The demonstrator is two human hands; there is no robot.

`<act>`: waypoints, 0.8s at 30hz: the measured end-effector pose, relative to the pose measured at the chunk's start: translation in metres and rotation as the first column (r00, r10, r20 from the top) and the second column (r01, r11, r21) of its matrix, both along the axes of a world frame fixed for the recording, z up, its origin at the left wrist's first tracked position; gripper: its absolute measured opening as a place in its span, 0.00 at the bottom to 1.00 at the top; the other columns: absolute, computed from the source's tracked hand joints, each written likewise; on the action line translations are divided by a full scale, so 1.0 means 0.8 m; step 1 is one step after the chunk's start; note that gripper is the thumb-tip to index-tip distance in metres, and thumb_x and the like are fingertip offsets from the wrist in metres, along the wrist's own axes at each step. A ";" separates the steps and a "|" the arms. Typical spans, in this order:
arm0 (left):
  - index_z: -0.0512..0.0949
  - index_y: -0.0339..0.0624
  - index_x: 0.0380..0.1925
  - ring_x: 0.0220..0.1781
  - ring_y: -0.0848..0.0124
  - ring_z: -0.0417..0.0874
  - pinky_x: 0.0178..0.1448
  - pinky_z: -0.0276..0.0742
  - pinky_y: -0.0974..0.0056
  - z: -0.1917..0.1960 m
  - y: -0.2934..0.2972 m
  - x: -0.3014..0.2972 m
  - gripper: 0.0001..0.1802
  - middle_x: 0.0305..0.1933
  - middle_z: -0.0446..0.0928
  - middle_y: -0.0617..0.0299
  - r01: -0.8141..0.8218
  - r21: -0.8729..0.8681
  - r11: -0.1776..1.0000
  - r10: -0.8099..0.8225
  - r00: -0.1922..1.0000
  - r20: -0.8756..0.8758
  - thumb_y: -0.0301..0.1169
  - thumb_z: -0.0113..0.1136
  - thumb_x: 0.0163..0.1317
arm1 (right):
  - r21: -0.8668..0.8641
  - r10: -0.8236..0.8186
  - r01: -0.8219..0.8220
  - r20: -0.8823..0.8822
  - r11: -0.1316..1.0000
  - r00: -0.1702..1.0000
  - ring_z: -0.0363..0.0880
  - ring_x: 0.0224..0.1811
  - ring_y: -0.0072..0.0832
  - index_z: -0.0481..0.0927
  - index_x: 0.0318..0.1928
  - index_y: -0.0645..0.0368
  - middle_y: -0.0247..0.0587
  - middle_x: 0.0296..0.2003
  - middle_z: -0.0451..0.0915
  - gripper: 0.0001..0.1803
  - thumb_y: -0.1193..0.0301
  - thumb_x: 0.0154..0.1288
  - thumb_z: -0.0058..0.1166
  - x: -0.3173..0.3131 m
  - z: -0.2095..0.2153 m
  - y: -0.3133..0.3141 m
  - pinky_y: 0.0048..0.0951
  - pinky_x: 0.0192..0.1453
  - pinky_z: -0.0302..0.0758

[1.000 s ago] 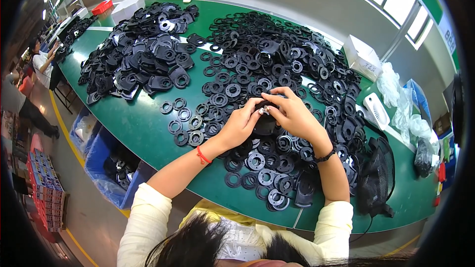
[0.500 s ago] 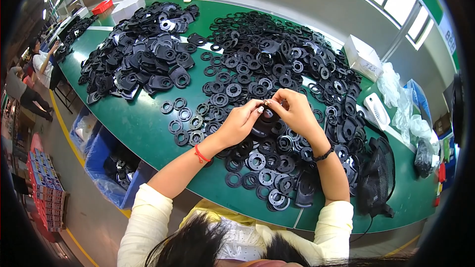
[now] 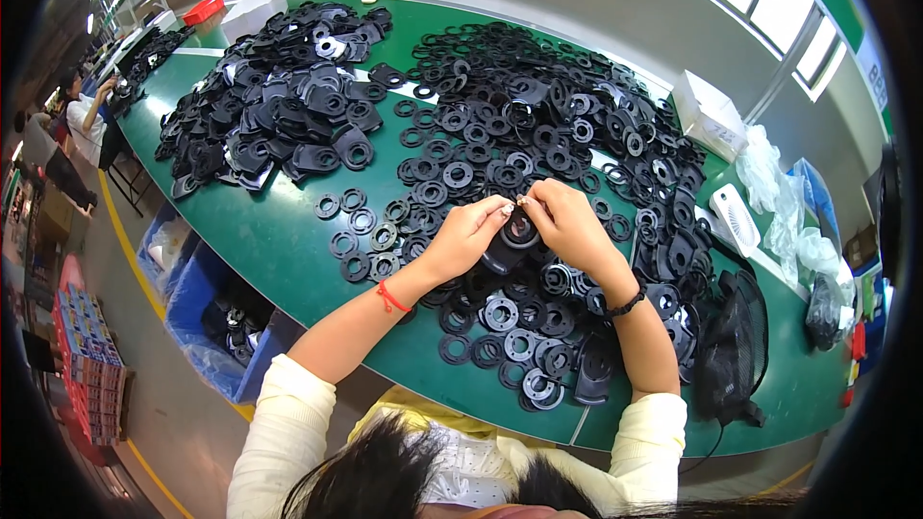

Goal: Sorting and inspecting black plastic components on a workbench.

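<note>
Left hand (image 3: 465, 238) and right hand (image 3: 570, 224), fingertips pinching a black part (image 3: 499, 258) at its far rim, above scattered rings (image 3: 486, 313).

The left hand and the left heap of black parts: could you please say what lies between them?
The head view shows black rings near the left hand, then bare green tabletop before the heap.

The person wears a pale yellow garment (image 3: 584, 481) with soft, knit-looking sleeves (image 3: 279, 423) bunched into folds near the elbows, along with a white top (image 3: 466, 457) marked by tiny dots or holes, too small to tell which. A thin, knotted red cord bracelet (image 3: 388, 300) circles the left wrist (image 3: 406, 284); a black, braided-looking band (image 3: 627, 305) circles the right wrist (image 3: 618, 286).
</note>
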State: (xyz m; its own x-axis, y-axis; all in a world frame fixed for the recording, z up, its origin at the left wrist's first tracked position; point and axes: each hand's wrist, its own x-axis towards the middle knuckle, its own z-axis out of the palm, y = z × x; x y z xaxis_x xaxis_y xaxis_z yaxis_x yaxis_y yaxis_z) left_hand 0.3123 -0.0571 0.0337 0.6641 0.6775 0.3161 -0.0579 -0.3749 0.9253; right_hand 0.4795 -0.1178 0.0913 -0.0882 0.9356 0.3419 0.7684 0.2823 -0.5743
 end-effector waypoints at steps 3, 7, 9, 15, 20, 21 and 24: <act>0.72 0.34 0.43 0.29 0.80 0.73 0.36 0.70 0.71 -0.002 0.006 0.002 0.12 0.26 0.76 0.61 -0.011 -0.013 1.000 0.011 0.999 0.038 0.32 0.47 0.67 | 0.001 -0.007 0.007 -0.031 1.000 0.999 0.74 0.27 0.42 0.72 0.29 0.66 0.49 0.24 0.73 0.11 0.69 0.62 0.51 0.001 -0.001 0.001 0.36 0.31 0.69; 0.74 0.39 0.45 0.39 0.82 0.73 0.44 0.70 0.74 -0.006 0.011 0.001 0.14 0.38 0.77 0.68 0.074 -0.376 0.924 -0.018 0.989 0.150 0.36 0.48 0.68 | -0.148 0.013 -0.048 -0.229 0.988 0.973 0.69 0.22 0.22 0.70 0.29 0.64 0.37 0.21 0.71 0.13 0.67 0.62 0.55 0.006 -0.006 0.007 0.25 0.26 0.66; 0.72 0.40 0.47 0.43 0.81 0.73 0.48 0.69 0.74 -0.001 0.015 -0.003 0.15 0.43 0.75 0.68 0.105 -0.560 0.822 0.010 0.980 0.198 0.39 0.48 0.68 | -0.200 -0.053 -0.045 -0.461 0.979 0.886 0.65 0.20 0.11 0.69 0.30 0.61 0.28 0.21 0.69 0.12 0.67 0.64 0.54 0.008 -0.016 0.013 0.18 0.22 0.62; 0.67 0.42 0.50 0.47 0.73 0.79 0.49 0.73 0.69 0.013 0.021 -0.010 0.20 0.45 0.76 0.62 0.186 -0.686 0.703 0.028 0.957 0.288 0.44 0.50 0.66 | -0.111 0.000 -0.164 -0.827 0.980 0.562 0.74 0.26 0.16 0.62 0.40 0.60 0.32 0.29 0.72 0.10 0.72 0.67 0.49 -0.002 -0.031 0.015 0.17 0.26 0.69; 0.69 0.43 0.49 0.41 0.78 0.78 0.45 0.72 0.74 0.002 0.027 -0.011 0.18 0.39 0.78 0.65 0.125 -0.645 0.754 0.060 0.965 0.257 0.39 0.56 0.64 | -0.164 0.054 -0.246 -0.721 0.955 0.691 0.76 0.30 0.18 0.64 0.41 0.62 0.35 0.35 0.75 0.10 0.72 0.66 0.50 -0.009 -0.034 0.013 0.20 0.32 0.73; 0.70 0.41 0.49 0.38 0.81 0.76 0.42 0.70 0.75 0.010 0.024 -0.011 0.17 0.36 0.78 0.66 0.115 -0.640 0.759 0.082 0.960 0.268 0.35 0.58 0.63 | -0.198 0.042 -0.243 -0.688 0.950 0.724 0.75 0.28 0.18 0.67 0.41 0.63 0.34 0.34 0.76 0.09 0.71 0.67 0.49 -0.008 -0.035 0.015 0.20 0.32 0.72; 0.71 0.39 0.49 0.37 0.82 0.75 0.41 0.69 0.76 0.004 0.030 -0.012 0.17 0.35 0.77 0.67 0.093 -0.440 0.893 0.000 0.978 0.208 0.33 0.58 0.62 | -0.224 -0.015 -0.187 -0.680 0.956 0.733 0.72 0.24 0.17 0.75 0.38 0.64 0.32 0.30 0.77 0.13 0.64 0.69 0.46 -0.010 -0.034 0.012 0.20 0.29 0.71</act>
State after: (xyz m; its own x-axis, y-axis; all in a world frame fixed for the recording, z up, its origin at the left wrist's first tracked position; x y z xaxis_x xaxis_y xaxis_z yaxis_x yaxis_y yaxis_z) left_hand 0.3027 -0.0333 0.0371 0.6540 0.7475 0.1163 -0.2636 0.0811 0.9612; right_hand 0.4718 -0.1084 0.0640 -0.0165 0.9959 0.0893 0.1352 0.0907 -0.9867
